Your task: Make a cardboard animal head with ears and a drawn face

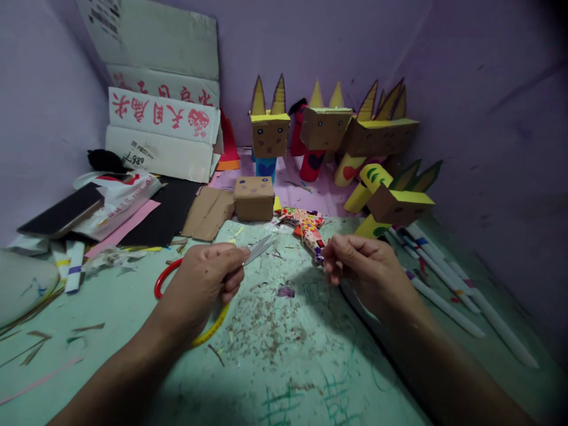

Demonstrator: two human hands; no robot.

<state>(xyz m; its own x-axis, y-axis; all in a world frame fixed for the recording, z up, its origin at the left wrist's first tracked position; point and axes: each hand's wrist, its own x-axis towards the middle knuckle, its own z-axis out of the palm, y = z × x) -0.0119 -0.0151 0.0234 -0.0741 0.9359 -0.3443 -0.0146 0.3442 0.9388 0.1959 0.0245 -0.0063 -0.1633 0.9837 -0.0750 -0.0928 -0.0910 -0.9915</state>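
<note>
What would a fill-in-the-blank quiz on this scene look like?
1. The left hand holds a pair of ____.
2. One handle loop is red; the other is ____.
3. The blue tube bears a dark-blue ____ shape.
4. The large characters on the folded cardboard are ____ in colour.

Missing words: scissors; yellow; heart; red.

scissors (259, 250) – red and yellow handles, metal blades pointing forward and rightward – held mid-length in left hand (210, 275)

Red-lettered carton (162, 112); crumpled plastic bag (124, 205); white markers (500, 324)
</note>
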